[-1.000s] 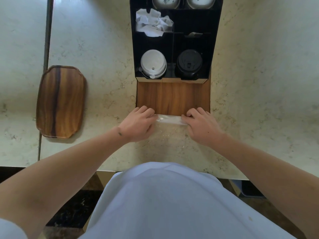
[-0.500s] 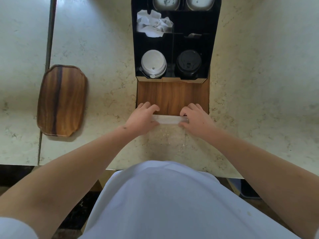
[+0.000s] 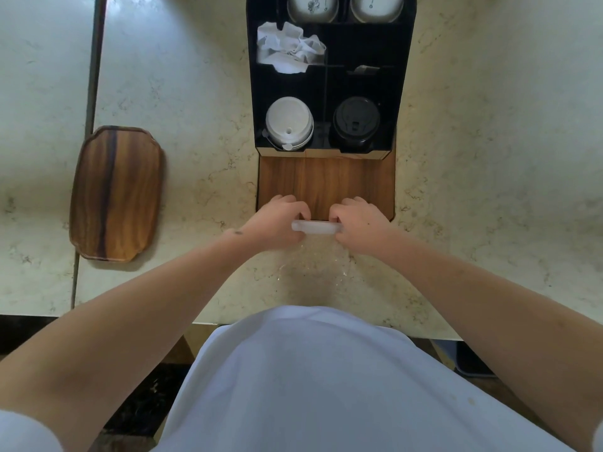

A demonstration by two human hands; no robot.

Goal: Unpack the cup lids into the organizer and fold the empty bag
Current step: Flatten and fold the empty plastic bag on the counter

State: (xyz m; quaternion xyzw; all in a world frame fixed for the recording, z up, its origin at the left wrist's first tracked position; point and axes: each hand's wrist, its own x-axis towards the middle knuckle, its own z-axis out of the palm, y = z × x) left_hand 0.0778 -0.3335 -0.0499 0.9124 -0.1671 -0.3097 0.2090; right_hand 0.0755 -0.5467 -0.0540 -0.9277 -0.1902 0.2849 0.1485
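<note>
A clear plastic bag (image 3: 317, 227) lies on the marble counter, rolled into a narrow strip at its far end, its flat part trailing toward me. My left hand (image 3: 276, 223) grips the strip's left end and my right hand (image 3: 359, 221) grips its right end, at the front edge of the organizer's wooden base (image 3: 326, 184). The black organizer (image 3: 251, 93) holds a stack of white lids (image 3: 288, 123) in its front left compartment and a stack of black lids (image 3: 356, 122) in the front right.
Crumpled white paper (image 3: 288, 48) fills a middle left compartment. Two cup stacks (image 3: 313, 8) stand at the organizer's back. A wooden tray (image 3: 117, 194) lies on the counter to the left. The counter edge runs close to my body.
Both hands have moved away from me and closer together, rolling the bag tighter toward the organizer's wooden base. The rolled strip looks thicker and shorter than before.
</note>
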